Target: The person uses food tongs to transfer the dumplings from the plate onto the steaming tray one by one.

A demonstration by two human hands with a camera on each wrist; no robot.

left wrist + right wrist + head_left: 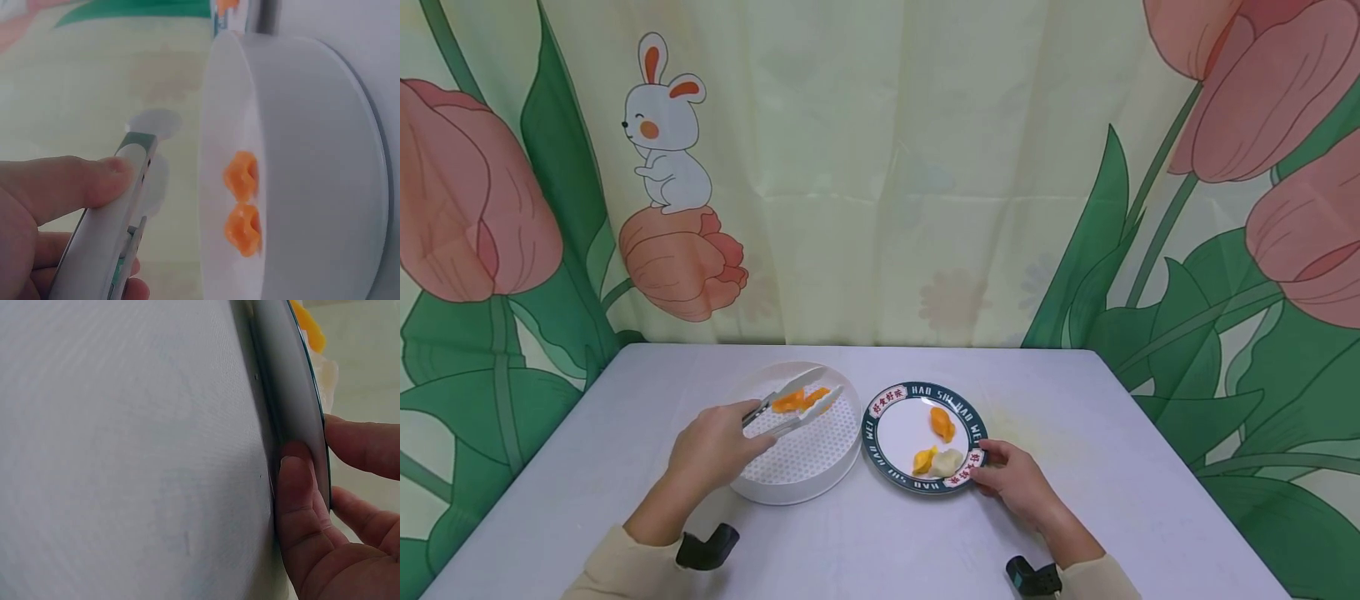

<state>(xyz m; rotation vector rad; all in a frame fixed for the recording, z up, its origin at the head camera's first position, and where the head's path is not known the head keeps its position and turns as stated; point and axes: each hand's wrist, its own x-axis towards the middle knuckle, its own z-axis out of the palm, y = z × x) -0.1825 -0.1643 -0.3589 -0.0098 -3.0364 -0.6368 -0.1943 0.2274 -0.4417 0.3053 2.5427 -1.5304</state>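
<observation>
My left hand holds a pair of tongs, thumb on the handle in the left wrist view. The two arms of the tongs are spread over a round white steamer tray with a perforated bottom. Two orange dumplings lie side by side in the tray, between the tong arms as seen from the head. My right hand pinches the near right rim of a round plate with a dark patterned border. On the plate are an orange dumpling, a yellow one and a whitish one.
Tray and plate stand close together on a white-covered table, the plate to the right. Behind the table's far edge hangs a curtain printed with tulips and a rabbit. Black wrist cameras are strapped at both sleeves.
</observation>
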